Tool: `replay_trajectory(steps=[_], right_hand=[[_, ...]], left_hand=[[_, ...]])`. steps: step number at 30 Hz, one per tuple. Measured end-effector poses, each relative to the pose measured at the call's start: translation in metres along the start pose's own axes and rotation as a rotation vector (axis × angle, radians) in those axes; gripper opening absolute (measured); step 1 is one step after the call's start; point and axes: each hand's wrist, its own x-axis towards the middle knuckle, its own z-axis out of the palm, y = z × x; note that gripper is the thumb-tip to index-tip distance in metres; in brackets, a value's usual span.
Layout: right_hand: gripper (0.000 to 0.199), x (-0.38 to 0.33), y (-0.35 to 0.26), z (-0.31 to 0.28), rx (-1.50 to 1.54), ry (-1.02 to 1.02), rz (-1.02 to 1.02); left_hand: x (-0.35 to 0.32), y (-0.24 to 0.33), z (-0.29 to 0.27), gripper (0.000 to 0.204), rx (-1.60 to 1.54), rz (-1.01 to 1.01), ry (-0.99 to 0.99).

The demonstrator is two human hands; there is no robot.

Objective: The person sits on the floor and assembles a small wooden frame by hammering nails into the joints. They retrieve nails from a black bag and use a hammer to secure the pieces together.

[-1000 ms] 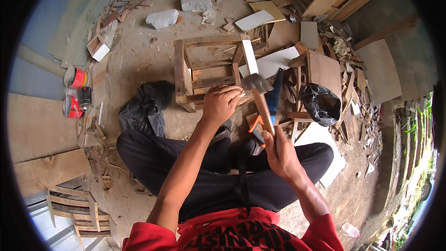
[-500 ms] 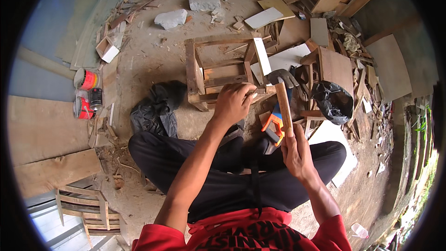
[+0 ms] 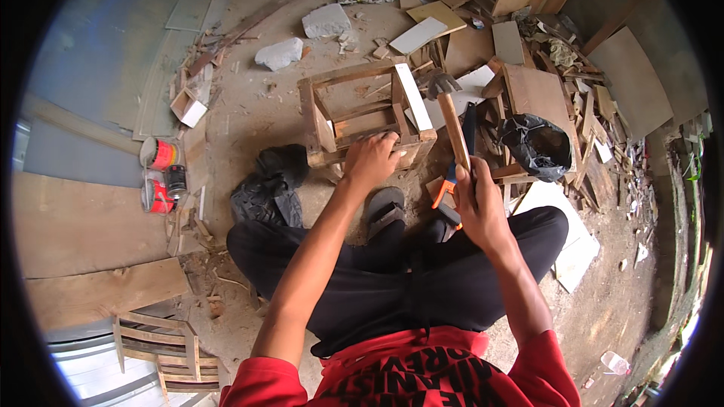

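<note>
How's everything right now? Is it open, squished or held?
Hammer, held by its wooden handle
Right grip, closed round the hammer
Wooden frame, open between its bars
Left grip, fingers bent at the frame's near edge
Right black bag, mouth open
Left black bag, crumpled

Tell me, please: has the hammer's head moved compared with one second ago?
Yes. Judged against the black plastic bag on the right, the hammer's head, with the right hand gripping below, now sits clearly higher in the picture.

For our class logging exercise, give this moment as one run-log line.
left hand: at wooden frame, near rail; right hand: gripping claw hammer by handle; orange-handled handsaw: right of frame
</note>
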Motion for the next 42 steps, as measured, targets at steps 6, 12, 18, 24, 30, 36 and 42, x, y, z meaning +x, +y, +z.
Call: replay_trajectory(steps=[6,12,18,24,30,36,42], right_hand=[[0.035,0.037,0.096,0.016,-0.119,0.146,-0.045],[0.03,0.01,0.13,-0.011,0.068,-0.029,0.361],[0.026,-0.008,0.094,-0.018,0.093,0.013,0.241],[0.026,-0.025,0.025,-0.015,-0.085,-0.006,-0.152],[0.027,-0.032,-0.007,-0.003,-0.168,-0.158,-0.154],[0.027,-0.023,-0.005,0.0,-0.206,-0.177,-0.111],[0.026,-0.019,-0.011,-0.005,-0.179,-0.172,-0.068]], left_hand=[[-0.002,-0.011,0.001,0.043,-0.248,-0.007,0.111],[0.011,-0.003,-0.017,0.046,-0.592,-0.081,0.078],[0.003,-0.008,-0.003,0.023,-0.56,0.015,0.253],[-0.002,-0.006,0.001,0.026,-0.524,-0.002,0.274],[-0.002,-0.002,0.0,0.02,-0.452,-0.08,0.26],[-0.003,0.0,0.0,0.021,-0.488,-0.094,0.29],[-0.002,-0.001,0.004,0.022,-0.49,-0.077,0.322]])
